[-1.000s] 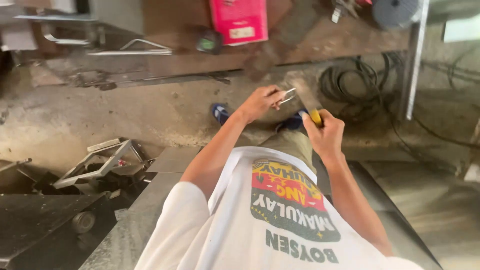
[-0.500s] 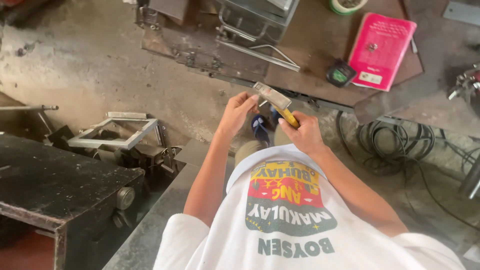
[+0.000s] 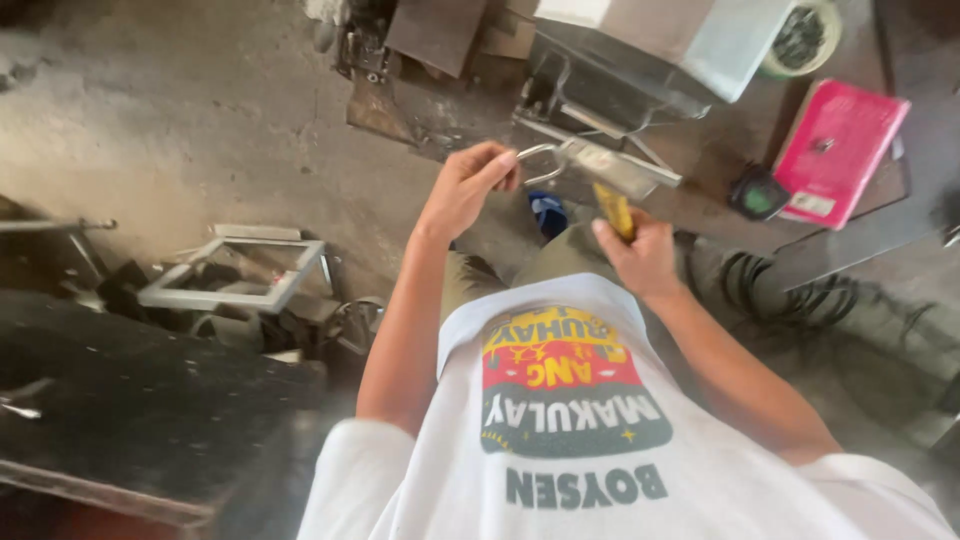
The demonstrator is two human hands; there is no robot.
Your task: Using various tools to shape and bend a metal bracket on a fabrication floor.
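Bare metal, rough concrete

Showed dull grey steel on the hammer head [image 3: 610,168], glossy yellow plastic grip [image 3: 613,210]; rough, dusty concrete floor [image 3: 180,110].

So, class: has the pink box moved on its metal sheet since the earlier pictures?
Cannot tell. The pink box appears further right, but the metal sheet and green tape measure shifted alike, so the head camera moved.
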